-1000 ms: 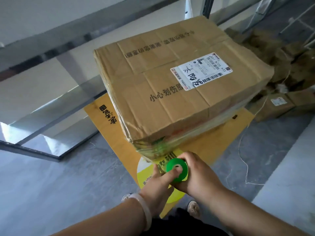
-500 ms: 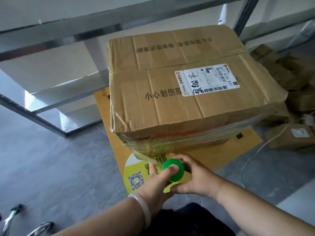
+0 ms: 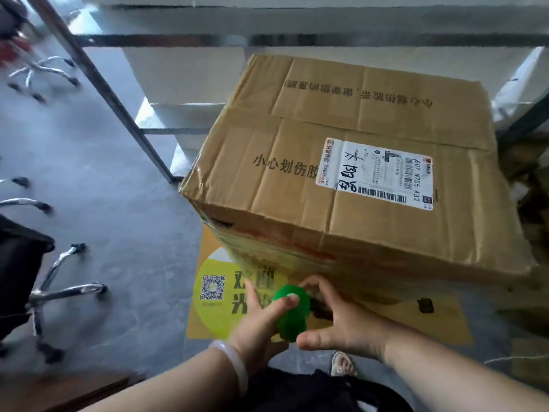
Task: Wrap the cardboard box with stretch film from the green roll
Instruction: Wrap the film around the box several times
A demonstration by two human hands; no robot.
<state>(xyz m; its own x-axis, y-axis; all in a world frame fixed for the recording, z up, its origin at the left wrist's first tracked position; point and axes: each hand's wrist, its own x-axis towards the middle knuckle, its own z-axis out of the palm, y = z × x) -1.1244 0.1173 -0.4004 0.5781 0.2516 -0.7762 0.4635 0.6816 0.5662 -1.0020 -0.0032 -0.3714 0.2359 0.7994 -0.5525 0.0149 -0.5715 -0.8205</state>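
A large brown cardboard box (image 3: 350,185) with a white shipping label stands on a flat yellow cardboard sheet (image 3: 439,325) on the floor. Clear stretch film bands the box's lower sides. The green roll (image 3: 292,315) is low at the box's near face. My left hand (image 3: 258,325) grips it from the left, a fingertip on its end cap. My right hand (image 3: 341,319) cups it from the right, fingers spread around it. A white bangle sits on my left wrist.
Metal shelf legs (image 3: 98,84) run behind and left of the box. Office chair bases with chrome legs (image 3: 59,289) stand at the left. More cardboard boxes (image 3: 528,179) pile up at the right. My sandalled foot (image 3: 343,364) shows below my hands.
The view has swung leftward around the box, so its left corner now faces me. Both hands have stayed on the green roll, carrying it along the box's lower edge.
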